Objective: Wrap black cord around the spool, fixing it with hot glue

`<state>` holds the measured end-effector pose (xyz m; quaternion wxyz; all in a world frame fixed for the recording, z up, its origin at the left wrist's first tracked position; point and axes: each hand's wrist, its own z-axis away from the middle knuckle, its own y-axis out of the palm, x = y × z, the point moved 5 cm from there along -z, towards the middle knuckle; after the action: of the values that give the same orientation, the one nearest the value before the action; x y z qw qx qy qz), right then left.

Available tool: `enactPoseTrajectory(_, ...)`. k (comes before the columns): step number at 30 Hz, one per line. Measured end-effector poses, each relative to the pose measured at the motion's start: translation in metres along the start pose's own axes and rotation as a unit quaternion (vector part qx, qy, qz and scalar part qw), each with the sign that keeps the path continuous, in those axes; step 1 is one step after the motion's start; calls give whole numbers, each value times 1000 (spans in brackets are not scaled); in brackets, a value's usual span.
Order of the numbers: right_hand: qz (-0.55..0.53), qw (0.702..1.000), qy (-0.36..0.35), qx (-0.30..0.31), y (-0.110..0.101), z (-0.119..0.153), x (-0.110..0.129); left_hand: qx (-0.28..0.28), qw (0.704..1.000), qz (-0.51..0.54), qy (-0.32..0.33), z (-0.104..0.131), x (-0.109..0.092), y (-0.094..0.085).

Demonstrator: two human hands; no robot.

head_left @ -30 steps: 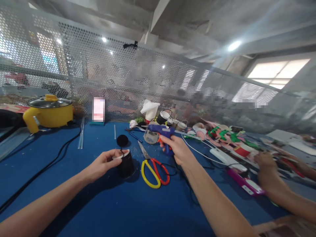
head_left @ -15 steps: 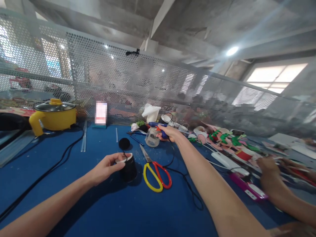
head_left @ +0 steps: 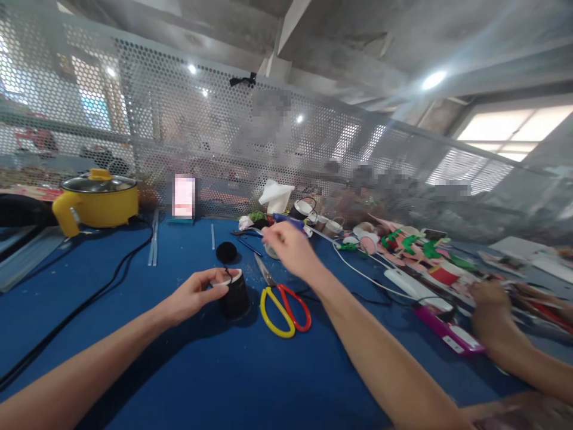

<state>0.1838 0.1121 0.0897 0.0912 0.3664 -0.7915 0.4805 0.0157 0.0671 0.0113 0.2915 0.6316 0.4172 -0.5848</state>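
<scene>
My left hand point(head_left: 192, 294) grips the top of a black spool point(head_left: 234, 298) with a white rim, which stands on the blue table point(head_left: 201, 370). My right hand point(head_left: 286, 248) is blurred above the table, just behind the scissors point(head_left: 282, 301) with one yellow and one red handle; it holds nothing. The blue glue gun point(head_left: 289, 220) lies farther back, beside a clear jar that the hand mostly hides. A black pompom point(head_left: 226, 252) sits behind the spool.
A yellow pot point(head_left: 96, 200) stands at the back left, with a black cable point(head_left: 89, 298) running from it. Craft pieces crowd the right side, along with a white power strip point(head_left: 405, 285) and a purple object point(head_left: 447, 335). Another person's hand point(head_left: 492, 316) works there. A perforated screen point(head_left: 224, 143) closes the back.
My right hand carried the glue gun to the back of the table, let it go and has drawn back toward the scissors. The left hand stayed on the spool.
</scene>
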Motion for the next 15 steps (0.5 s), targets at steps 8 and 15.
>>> enactPoseTrajectory(8, -132, 968, 10, 211, 73, 23, 30, -35, 997, -74, -6, 0, 4, -3)
enactPoseTrajectory(15, -348, 922, 106, 131, 59, 34, 15, -23, 1000, -8, -9, -1, 2, -1)
